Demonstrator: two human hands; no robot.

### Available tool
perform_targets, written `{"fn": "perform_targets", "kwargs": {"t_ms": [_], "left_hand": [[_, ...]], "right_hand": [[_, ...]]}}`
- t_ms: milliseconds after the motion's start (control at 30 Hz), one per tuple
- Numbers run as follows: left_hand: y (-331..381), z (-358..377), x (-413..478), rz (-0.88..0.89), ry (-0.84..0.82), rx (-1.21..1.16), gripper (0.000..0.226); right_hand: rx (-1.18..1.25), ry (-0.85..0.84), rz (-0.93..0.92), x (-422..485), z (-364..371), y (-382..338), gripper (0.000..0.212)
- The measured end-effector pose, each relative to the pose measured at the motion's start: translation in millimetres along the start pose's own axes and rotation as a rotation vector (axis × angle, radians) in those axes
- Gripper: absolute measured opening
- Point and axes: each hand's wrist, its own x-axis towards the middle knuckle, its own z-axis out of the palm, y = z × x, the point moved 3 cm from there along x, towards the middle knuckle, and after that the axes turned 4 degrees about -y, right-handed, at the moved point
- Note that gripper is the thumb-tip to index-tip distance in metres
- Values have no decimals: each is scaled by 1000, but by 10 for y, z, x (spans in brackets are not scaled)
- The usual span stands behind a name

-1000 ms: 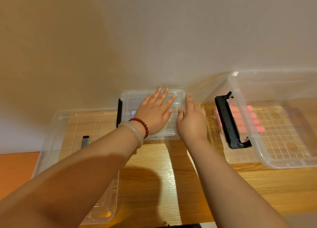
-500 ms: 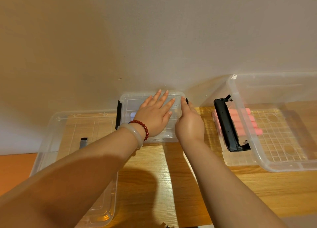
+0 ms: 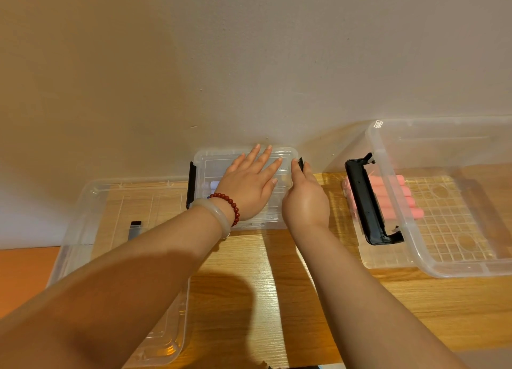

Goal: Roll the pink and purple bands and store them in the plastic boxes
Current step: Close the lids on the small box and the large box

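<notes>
A person's left grip (image 3: 249, 191) lies flat, fingers straight and spread, on the lid of a small clear box (image 3: 210, 160) that stands against the wall (image 3: 249, 63) at the back of a wooden worktop (image 3: 263, 299). The right grip (image 3: 304, 199) closes on the right latch (image 3: 300, 163), a black clip at the box's right end, with the thumb along the lid's edge and the fingers down the outer side, largely hidden. A matching left latch (image 3: 191, 184) sits at the opposite end. Through the lid, just beside the left wrist, a pale purple-tinged roll (image 3: 213, 185) shows dimly inside; how many lie there cannot be told.

To the right, apart from the small box, a large clear box (image 3: 471, 271) stands open, with a black handle (image 3: 365, 202) on its near end. Pink rolls (image 3: 407, 194) lie side by side within it, near the handle. To the left a large clear lid (image 3: 83, 202) rests flat on the worktop, partly under the left forearm. The left wrist bears a red bead bracelet (image 3: 230, 202) and a pale bangle (image 3: 219, 216).
</notes>
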Motion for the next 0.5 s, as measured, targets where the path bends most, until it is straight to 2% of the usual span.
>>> {"fn": "perform_targets", "kwargs": {"t_ms": [233,500], "left_hand": [[-12,-74,-71,9,23,-92,51],[-267,-172,-403,1,69,-153,50]], "right_hand": [[-110,32,-57,-18,-16,-5,49],[-152,79,-108,-305,132,-374,53]]}}
